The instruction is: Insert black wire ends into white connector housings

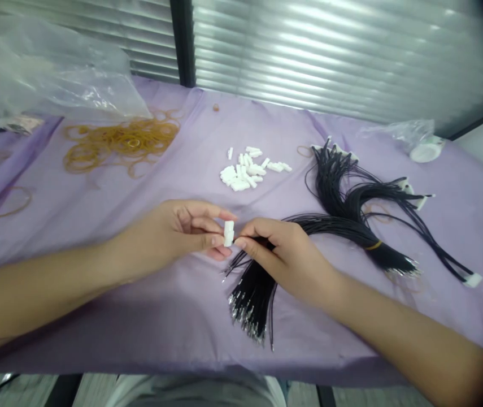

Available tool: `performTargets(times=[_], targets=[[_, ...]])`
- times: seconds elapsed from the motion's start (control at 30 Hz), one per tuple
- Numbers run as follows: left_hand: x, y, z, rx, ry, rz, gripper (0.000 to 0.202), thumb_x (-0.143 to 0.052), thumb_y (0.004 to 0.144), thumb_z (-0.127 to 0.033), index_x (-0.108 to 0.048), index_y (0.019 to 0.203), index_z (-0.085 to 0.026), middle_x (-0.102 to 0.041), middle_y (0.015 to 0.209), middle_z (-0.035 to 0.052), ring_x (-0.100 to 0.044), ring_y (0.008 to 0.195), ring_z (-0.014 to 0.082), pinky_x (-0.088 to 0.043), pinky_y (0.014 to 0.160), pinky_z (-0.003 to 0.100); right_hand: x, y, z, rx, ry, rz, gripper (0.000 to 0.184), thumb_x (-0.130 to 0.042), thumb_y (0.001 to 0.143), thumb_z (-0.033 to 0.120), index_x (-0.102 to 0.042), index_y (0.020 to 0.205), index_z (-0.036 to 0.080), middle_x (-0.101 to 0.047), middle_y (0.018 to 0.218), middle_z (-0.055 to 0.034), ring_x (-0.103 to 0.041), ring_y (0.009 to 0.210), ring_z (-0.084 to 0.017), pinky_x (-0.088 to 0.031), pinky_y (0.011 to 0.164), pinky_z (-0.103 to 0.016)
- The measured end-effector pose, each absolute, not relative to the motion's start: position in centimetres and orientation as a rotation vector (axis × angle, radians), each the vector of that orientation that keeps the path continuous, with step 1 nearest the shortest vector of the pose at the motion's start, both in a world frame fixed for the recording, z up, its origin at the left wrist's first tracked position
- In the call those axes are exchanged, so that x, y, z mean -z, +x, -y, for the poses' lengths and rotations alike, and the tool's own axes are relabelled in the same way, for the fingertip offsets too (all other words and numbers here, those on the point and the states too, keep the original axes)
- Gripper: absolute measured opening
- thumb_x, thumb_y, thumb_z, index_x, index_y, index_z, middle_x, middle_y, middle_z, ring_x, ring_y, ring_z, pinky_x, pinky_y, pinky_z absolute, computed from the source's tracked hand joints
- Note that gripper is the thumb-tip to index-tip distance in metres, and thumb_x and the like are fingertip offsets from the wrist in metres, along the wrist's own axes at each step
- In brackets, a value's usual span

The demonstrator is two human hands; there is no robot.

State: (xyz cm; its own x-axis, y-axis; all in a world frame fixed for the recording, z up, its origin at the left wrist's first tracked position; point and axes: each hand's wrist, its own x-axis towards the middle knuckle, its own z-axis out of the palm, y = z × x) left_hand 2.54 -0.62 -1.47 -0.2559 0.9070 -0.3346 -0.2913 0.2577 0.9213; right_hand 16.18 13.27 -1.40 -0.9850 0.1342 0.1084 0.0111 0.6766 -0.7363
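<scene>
Between the thumb and the fingers of the left hand we see a small white rectangular plastic connector; the pinch is closed lightly on it, and it stands nearly upright above the cloth. We think it is held by its far side so that its near face is free toward the other hand. The right hand has its thumb and forefinger pressed together just beside this connector, and it seems to grip a thin black wire there, though the wire is mostly hidden. Whether the wire touches the connector, we cannot tell.

Both forearms come in low from the two sides, the left palm half open, the right hand bent over with its knuckles upward. Under the right hand passes a long bundle of thin black wires with silver tips; its farther end is tied by a yellow rubber band, probably to keep it together. Ahead of the hands lies a loose pile of white plastic connectors, near enough for easy reach, we suppose. To its right we find black wires with white connectors on their ends, and to its left a tangled heap of yellow-brown rubber bands, all on a purple cloth.
</scene>
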Motion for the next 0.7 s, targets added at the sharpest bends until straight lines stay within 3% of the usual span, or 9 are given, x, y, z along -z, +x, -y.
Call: performTargets(times=[0.27,0.37,0.47,0.57,0.7], targets=[[1.2,2.4,0.4,-1.241,0.73,-1.444,0.009,-0.064,0.071,-0.009,-0.061,0.078,-0.014,-0.065,0.072,-0.0009,-0.062,0.066,0.0083,-0.051,0.065,0.017,1.2,16.2,-13.8,-1.112,-0.027,2.757,0.013,-0.043,0.087,0.016,-0.051,0.077,0.014,-0.052,0.07,0.0006,-0.044,0.062,-0.008,-0.034,0.06,-0.019],[1.4,2.3,0.4,-1.206,0.779,-1.485,0.011,-0.065,0.072,-0.013,-0.06,0.081,-0.016,-0.064,0.078,-0.0009,-0.062,0.072,0.0095,-0.051,0.069,0.019,1.3,16.2,-14.0,-1.082,0.107,2.759,0.015,-0.038,0.087,0.012,-0.051,0.08,0.013,-0.052,0.075,-0.0018,-0.045,0.069,-0.01,-0.036,0.066,-0.021],[1.7,2.2,0.6,-1.178,0.813,-1.515,0.016,-0.066,0.071,-0.015,-0.058,0.085,-0.017,-0.064,0.075,-0.0015,-0.062,0.067,0.0092,-0.051,0.064,0.018,1.5,16.1,-14.0,-1.011,0.197,2.771,0.017,-0.037,0.087,0.011,-0.051,0.08,0.012,-0.053,0.075,-0.0034,-0.046,0.073,-0.012,-0.037,0.07,-0.023],[1.8,2.3,0.8,-1.171,0.89,-1.559,0.032,-0.065,0.073,-0.017,-0.053,0.103,-0.022,-0.065,0.08,-0.0009,-0.063,0.07,0.0111,-0.052,0.063,0.019,1.6,16.1,-14.0,-0.996,0.178,2.766,0.018,-0.037,0.087,0.01,-0.051,0.077,0.012,-0.053,0.074,-0.0031,-0.046,0.072,-0.012,-0.037,0.07,-0.023],[1.2,2.5,1.4,-1.107,1.428,-1.845,0.032,-0.061,0.077,-0.019,-0.053,0.107,-0.027,-0.062,0.098,0.0004,-0.059,0.088,0.0127,-0.048,0.076,0.02,1.3,16.3,-14.0,-1.034,0.148,2.802,0.017,-0.038,0.086,0.008,-0.052,0.077,0.012,-0.054,0.074,-0.0028,-0.047,0.072,-0.011,-0.037,0.069,-0.023]])
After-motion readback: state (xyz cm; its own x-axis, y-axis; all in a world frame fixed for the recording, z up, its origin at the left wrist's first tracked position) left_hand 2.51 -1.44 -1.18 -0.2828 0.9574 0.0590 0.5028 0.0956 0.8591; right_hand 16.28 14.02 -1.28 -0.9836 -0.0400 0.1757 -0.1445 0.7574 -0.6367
